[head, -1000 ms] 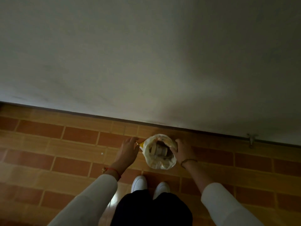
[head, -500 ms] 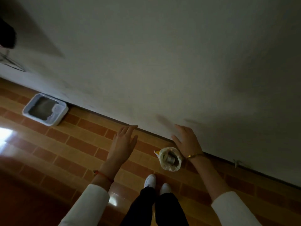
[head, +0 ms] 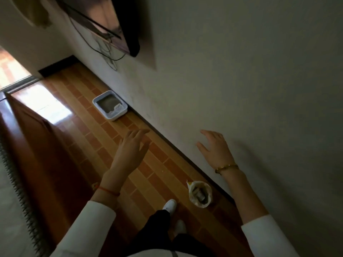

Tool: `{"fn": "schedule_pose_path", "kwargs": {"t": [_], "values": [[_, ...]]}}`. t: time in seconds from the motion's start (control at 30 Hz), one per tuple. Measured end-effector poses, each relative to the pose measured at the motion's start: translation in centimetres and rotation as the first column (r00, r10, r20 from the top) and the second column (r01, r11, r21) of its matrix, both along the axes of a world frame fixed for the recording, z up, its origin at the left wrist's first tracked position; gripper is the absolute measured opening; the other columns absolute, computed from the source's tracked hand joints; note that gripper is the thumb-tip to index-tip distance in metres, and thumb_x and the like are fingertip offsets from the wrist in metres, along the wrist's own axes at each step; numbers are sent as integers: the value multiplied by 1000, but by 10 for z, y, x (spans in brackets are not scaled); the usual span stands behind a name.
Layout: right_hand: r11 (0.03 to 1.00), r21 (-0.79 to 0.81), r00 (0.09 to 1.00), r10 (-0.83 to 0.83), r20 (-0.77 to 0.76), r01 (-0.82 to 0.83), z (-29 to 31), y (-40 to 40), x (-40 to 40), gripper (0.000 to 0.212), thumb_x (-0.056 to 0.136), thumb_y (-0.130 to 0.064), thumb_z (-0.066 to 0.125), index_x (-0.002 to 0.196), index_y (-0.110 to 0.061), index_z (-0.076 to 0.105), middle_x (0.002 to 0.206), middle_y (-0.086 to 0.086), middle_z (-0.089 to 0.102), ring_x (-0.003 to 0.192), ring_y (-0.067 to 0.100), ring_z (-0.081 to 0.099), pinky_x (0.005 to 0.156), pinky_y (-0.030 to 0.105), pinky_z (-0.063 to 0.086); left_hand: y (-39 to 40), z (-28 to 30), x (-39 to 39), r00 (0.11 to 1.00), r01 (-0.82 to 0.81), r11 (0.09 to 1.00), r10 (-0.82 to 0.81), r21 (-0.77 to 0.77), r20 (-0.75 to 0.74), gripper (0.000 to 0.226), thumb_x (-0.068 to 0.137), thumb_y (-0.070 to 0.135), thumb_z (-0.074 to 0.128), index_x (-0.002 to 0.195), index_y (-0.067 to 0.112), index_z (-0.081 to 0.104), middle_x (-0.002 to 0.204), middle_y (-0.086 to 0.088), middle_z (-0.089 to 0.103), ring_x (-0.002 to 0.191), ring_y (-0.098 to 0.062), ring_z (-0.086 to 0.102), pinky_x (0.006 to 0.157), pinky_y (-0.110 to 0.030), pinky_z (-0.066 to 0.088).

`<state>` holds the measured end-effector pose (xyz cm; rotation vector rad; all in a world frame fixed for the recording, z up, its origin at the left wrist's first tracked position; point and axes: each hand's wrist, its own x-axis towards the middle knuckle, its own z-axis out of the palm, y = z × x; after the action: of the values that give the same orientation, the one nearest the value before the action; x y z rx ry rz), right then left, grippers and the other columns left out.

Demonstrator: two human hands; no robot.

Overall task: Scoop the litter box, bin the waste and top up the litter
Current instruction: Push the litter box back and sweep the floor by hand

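Observation:
A white litter box (head: 110, 105) with grey litter inside stands on the tiled floor against the wall, some way ahead. An open pale plastic bag (head: 200, 194) with something grey inside stands on the floor by the wall, just right of my white shoe (head: 169, 205). My left hand (head: 130, 148) is raised over the floor, fingers apart, holding nothing. My right hand (head: 215, 147) is lifted in front of the wall, above the bag, also with spread fingers and nothing in it.
A plain wall (head: 241, 80) runs along the right. A dark wall-mounted screen (head: 118, 28) with dangling cables hangs above the litter box. A brown door (head: 37, 145) stands open at the left, with bright light on the floor by a doorway (head: 13, 71).
Both hands let go of the bag and rose with fingers spread. The view turned left and up, bringing the litter box, the screen and the door into sight.

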<state>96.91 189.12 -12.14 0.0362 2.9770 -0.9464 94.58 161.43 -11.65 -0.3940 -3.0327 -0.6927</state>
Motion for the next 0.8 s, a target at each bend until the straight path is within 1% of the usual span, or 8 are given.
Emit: {"fn": "schedule_pose_path", "kwargs": {"t": [0.1,0.2,0.3,0.4,0.53,0.67,0.8], "values": [[994,7,993,113,-15,-113,12,-23,0,49,94,-34,52,139,-16,43,140,5,48,131,21,35,109,34,32,-21,6,28,991,-134,991,134,11,-3,41,95,31,52,135,27,46,136,0,52,130,-22,41,104,-47,41],[974,5,974,225,-29,-225,24,-48,-5,49,94,-36,52,138,-16,44,138,4,49,130,20,36,108,32,31,-43,11,52,972,-236,972,236,0,-10,40,95,33,51,134,30,46,136,1,52,129,-23,42,103,-49,41],[944,24,942,330,-54,-329,33,-79,-15,49,94,-36,51,139,-17,44,138,4,49,130,20,37,108,32,32,-66,12,71,941,-338,941,338,-8,-27,40,94,32,52,134,29,47,134,1,54,127,-24,43,101,-46,41],[909,31,906,416,-71,-415,39,-114,-29,49,94,-35,53,138,-16,44,138,5,50,130,20,37,108,32,32,-87,15,83,893,-450,893,450,-16,-24,40,94,30,51,134,29,47,137,2,52,130,-24,40,102,-46,40],[859,31,855,512,-83,-511,43,-164,-50,48,93,-32,54,138,-16,45,138,5,50,131,20,38,108,32,32,-123,20,92,850,-525,850,526,27,-20,41,93,33,44,133,24,50,136,0,53,130,-24,40,102,-50,40],[812,33,809,584,-63,-583,42,-214,-79,49,93,-33,55,138,-18,44,138,4,49,131,19,37,109,33,32,-163,21,83,782,-618,785,619,46,-63,38,93,24,55,131,20,54,132,-3,56,127,-26,44,101,-49,41],[782,46,780,623,-51,-622,42,-272,-116,49,92,-32,56,138,-18,45,138,5,49,131,19,38,108,33,32,-219,18,57,750,-646,759,651,79,-121,35,89,19,61,124,18,59,123,-6,62,116,-30,52,94,-46,46]]}}
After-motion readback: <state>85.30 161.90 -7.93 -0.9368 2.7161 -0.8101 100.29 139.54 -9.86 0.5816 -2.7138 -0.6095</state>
